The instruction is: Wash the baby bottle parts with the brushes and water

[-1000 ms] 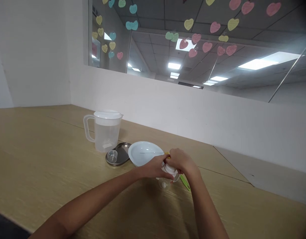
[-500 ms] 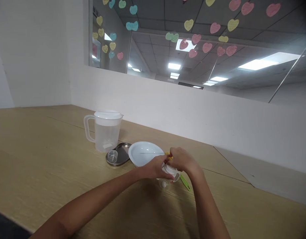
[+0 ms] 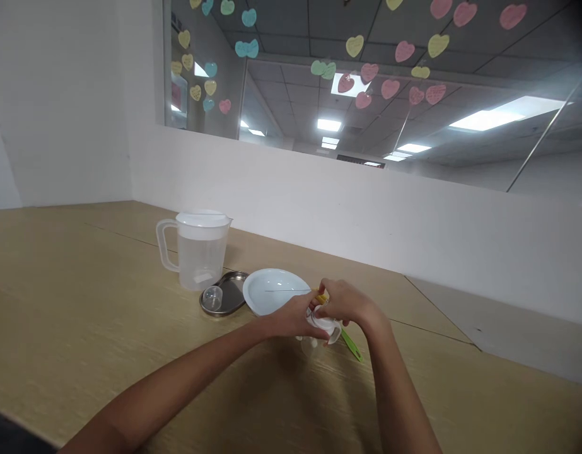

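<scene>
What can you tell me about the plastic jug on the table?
The plastic jug is clear and frosted-looking, with a pale translucent lid, a loop handle on its left and a small spout on its right. It stands upright on the light wood-toned table, right beside a steel tray; whether they touch is hard to tell.

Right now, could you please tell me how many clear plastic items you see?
3: a lidded jug, a small cup on the steel tray, a piece below the right hand; more may be hidden.
</scene>
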A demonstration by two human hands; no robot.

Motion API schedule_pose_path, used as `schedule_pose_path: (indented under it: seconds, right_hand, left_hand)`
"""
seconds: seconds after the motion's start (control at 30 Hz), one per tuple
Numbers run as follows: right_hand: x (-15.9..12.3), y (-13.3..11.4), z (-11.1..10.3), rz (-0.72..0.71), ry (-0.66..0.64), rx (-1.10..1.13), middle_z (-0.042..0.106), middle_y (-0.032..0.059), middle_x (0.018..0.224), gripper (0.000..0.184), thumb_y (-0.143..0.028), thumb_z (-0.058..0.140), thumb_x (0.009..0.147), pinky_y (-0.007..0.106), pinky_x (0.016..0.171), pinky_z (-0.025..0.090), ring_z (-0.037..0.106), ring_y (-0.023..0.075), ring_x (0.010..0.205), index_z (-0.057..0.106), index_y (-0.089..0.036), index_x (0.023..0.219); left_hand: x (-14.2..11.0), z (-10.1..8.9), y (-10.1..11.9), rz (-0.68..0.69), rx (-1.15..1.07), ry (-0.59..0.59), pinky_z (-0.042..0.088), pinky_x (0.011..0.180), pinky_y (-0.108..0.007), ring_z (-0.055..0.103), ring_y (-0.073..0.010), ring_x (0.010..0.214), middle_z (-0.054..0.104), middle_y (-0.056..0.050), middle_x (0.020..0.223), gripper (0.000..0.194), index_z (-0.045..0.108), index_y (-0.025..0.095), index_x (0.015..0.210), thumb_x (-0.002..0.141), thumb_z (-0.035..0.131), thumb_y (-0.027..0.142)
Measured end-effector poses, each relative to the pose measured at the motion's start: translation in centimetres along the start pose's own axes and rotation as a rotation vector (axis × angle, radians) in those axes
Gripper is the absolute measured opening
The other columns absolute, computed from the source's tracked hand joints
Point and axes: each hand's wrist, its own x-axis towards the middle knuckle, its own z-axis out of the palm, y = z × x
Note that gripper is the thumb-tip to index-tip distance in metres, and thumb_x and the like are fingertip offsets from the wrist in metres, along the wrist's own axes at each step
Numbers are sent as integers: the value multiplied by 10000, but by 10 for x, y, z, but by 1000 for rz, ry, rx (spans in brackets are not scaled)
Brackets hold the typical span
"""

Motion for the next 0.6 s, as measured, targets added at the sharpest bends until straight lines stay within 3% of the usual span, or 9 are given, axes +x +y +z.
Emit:
schedule_pose_path:
  seconds: [0.1,0.27,0.37,0.6]
  right_hand:
    - [2,-2,2,7,10,-36,610,99,928,352,-288,592,679,230,412,328,573,131,551,527,-127,985]
    - [-2,-7,3,6,62,-67,611,100,910,278,-276,560,696,224,427,329,582,146,624,523,-124,926]
    - [-4,-5,2,-1,8,-45,617,75,902,304,-284,580,676,222,414,333,567,119,552,515,-145,938]
    - [3,-6,6,-29,47,-123,646,92,874,276,-253,590,659,238,479,337,615,209,769,554,-135,906]
  left_hand:
    - [0,1,-2,-12,-27,-3,437,719,-274,584,-198,878,621,-42,1012,650,458,203,1136,564,756,288]
    - [0,1,-3,-15,-64,6,441,742,-290,572,-225,938,603,-64,1075,667,463,191,1151,566,757,322]
    - [0,0,-2,-13,-74,-9,440,737,-286,575,-221,930,607,-59,1065,666,455,195,1156,575,756,322]
    - [1,0,4,-44,-39,-3,424,654,-257,581,-197,823,622,-42,956,588,494,172,1068,567,754,335]
